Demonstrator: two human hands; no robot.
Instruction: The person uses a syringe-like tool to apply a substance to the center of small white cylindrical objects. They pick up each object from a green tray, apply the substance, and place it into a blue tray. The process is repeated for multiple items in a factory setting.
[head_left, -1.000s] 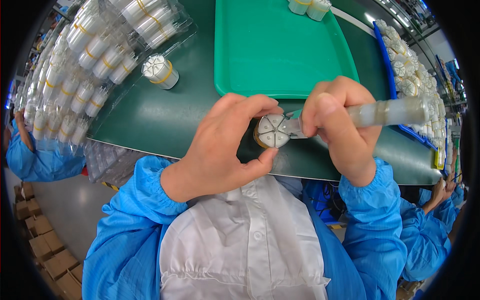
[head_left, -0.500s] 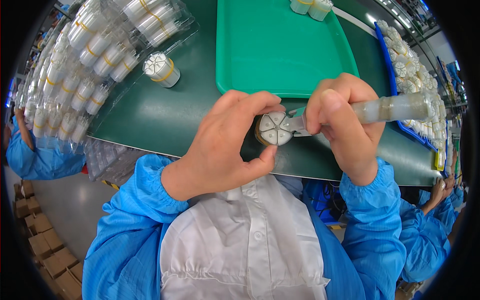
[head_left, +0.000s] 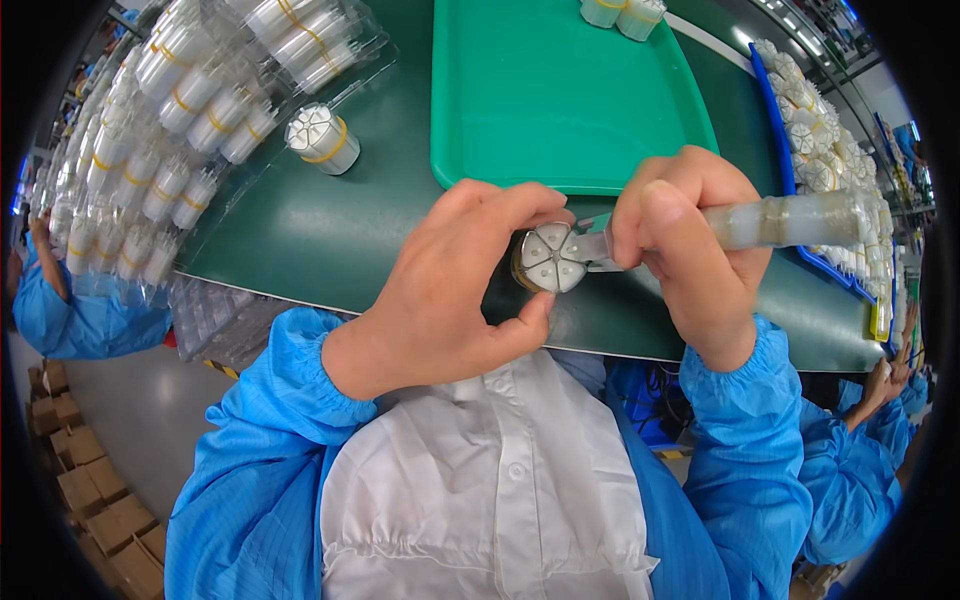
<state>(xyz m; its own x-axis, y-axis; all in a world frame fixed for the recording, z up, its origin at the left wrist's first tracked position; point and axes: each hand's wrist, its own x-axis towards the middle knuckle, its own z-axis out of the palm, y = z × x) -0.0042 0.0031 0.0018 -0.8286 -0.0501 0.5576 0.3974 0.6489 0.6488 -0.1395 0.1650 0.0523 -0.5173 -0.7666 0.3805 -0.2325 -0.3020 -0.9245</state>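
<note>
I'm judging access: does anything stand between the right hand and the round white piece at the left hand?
Only the metal end of the tool in the right hand, at the edge of the round white piece; nothing else visible.

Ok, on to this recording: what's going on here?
A person in blue sleeves has the left hand around a white cylinder with a wedge-segmented top, over the dark green table. The right hand holds a flat metal tool with a thick translucent handle, its tip at the cylinder's right rim. Beyond them lies a bright green plastic tray; a yellow-banded white cylinder sits apart at left.
</note>
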